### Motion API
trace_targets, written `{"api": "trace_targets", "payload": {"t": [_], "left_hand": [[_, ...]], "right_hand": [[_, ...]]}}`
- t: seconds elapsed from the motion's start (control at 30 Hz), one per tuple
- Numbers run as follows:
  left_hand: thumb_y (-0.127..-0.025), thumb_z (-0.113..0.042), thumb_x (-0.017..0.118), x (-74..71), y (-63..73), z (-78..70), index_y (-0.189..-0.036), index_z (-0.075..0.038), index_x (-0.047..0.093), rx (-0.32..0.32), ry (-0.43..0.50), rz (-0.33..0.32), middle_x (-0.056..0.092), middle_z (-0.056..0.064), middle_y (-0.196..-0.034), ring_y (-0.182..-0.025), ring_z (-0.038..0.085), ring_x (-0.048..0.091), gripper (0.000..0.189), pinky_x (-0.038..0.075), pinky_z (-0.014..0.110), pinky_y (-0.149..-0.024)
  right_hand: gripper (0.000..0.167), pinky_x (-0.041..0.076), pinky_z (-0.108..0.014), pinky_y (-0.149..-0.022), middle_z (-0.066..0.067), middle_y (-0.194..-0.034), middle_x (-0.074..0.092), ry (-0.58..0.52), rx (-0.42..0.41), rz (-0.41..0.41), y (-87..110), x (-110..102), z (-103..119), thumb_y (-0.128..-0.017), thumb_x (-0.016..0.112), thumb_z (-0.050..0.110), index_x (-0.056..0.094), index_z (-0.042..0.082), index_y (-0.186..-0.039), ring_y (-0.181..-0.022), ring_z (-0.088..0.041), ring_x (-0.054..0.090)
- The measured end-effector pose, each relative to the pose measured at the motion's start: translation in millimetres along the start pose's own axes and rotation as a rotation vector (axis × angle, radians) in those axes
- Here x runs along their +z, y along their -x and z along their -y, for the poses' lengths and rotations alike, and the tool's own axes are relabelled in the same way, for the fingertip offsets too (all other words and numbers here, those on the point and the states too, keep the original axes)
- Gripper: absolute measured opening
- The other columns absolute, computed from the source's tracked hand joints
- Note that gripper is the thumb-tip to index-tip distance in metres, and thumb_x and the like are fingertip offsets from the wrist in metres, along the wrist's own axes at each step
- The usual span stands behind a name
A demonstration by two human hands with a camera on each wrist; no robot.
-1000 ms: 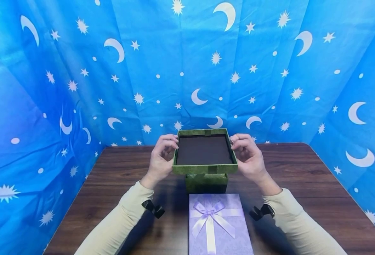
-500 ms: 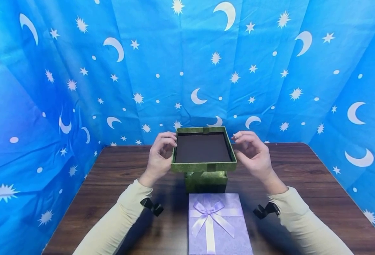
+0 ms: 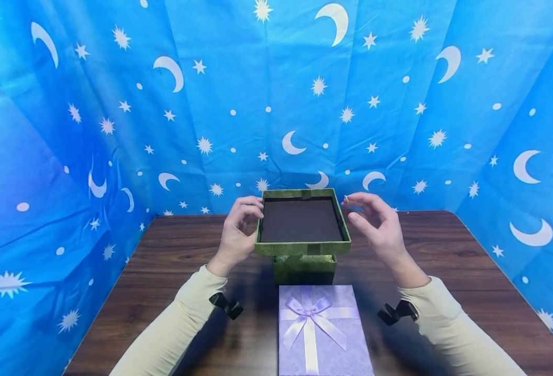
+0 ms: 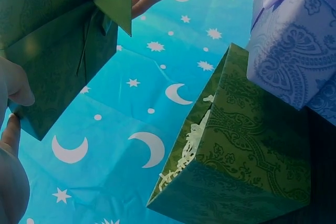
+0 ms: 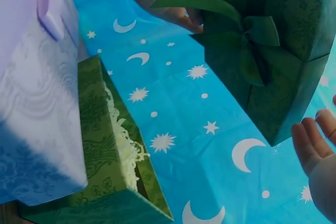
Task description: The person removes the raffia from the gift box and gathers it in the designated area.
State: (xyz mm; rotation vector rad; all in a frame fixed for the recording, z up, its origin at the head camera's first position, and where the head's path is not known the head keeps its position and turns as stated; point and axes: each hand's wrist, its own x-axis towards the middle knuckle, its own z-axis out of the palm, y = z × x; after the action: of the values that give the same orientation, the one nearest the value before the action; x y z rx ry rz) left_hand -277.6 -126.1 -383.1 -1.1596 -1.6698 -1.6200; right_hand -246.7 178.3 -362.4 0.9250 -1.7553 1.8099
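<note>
My left hand (image 3: 238, 230) grips the left edge of a green gift box lid (image 3: 302, 248), thumb and fingers on its side. The lid is tipped so its dark inside faces the head camera; a green ribbon bow (image 5: 257, 35) shows on its outer face in the right wrist view. Beside the lid's right edge, my right hand (image 3: 379, 224) has its fingers loosely bent, with a small gap to the lid. Under the lid stands the uncovered green box (image 3: 304, 270), with pale shredded paper (image 4: 191, 145) inside it.
A lavender gift box (image 3: 323, 334) with a ribbon bow stands in front of the green box, nearest the person. Both boxes are on a dark wooden table (image 3: 173, 250). A blue cloth (image 3: 238, 62) with moons and stars hangs behind and at both sides.
My right hand has let go of the lid's right edge and drawn off to the right, its fingers opening. The left hand keeps holding the lid in nearly the same place.
</note>
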Motion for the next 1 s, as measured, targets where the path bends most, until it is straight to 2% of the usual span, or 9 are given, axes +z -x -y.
{"api": "trace_targets", "payload": {"t": [0.2,0.43,0.5,0.77,1.0], "left_hand": [[-0.071,0.027,0.067,0.0,-0.1,0.4,-0.091,0.006,0.055,0.006,0.001,0.0,0.046,0.028,-0.111,-0.118,0.049,0.042,0.031,0.05,0.035,-0.099],[-0.071,0.027,0.067,0.1,-1.0,-0.2,-0.09,0.007,0.055,0.008,0.01,-0.005,0.046,0.028,-0.11,-0.117,0.05,0.042,0.031,0.05,0.037,-0.1],[-0.071,0.027,0.067,0.2,-1.1,-0.3,-0.091,0.006,0.055,0.008,0.011,-0.004,0.046,0.028,-0.111,-0.117,0.05,0.042,0.032,0.05,0.036,-0.1],[-0.07,0.027,0.067,0.2,0.0,2.1,-0.091,0.004,0.055,0.015,0.001,0.001,0.046,0.028,-0.111,-0.117,0.049,0.042,0.033,0.05,0.034,-0.099],[-0.07,0.028,0.067,0.9,0.8,2.9,-0.091,0.004,0.055,0.016,0.003,0.0,0.046,0.027,-0.11,-0.117,0.051,0.042,0.033,0.05,0.035,-0.099]], "right_hand": [[0.031,0.055,-0.024,-0.088,-0.005,-0.112,0.067,-0.06,0.127,-0.022,-2.7,2.5,6.9,-0.092,0.056,-0.009,0.053,-0.015,-0.122,-0.105,-0.019,0.066],[0.027,0.056,-0.025,-0.087,-0.009,-0.111,0.063,-0.202,0.352,-0.005,-4.9,1.4,14.1,-0.097,0.053,0.001,0.056,0.004,-0.124,-0.1,-0.015,0.064],[0.027,0.055,-0.025,-0.088,-0.01,-0.113,0.062,-0.241,0.414,0.0,-5.5,-0.1,15.4,-0.098,0.052,0.003,0.054,0.006,-0.125,-0.1,-0.015,0.064],[0.029,0.054,-0.027,-0.09,-0.007,-0.113,0.065,-0.346,0.577,0.021,-8.6,-3.8,15.9,-0.1,0.052,0.013,0.048,0.003,-0.127,-0.099,-0.018,0.065],[0.029,0.055,-0.028,-0.088,-0.006,-0.111,0.068,-0.425,0.689,0.019,-9.5,-4.2,13.4,-0.101,0.05,0.015,0.046,0.002,-0.126,-0.098,-0.018,0.067]]}}
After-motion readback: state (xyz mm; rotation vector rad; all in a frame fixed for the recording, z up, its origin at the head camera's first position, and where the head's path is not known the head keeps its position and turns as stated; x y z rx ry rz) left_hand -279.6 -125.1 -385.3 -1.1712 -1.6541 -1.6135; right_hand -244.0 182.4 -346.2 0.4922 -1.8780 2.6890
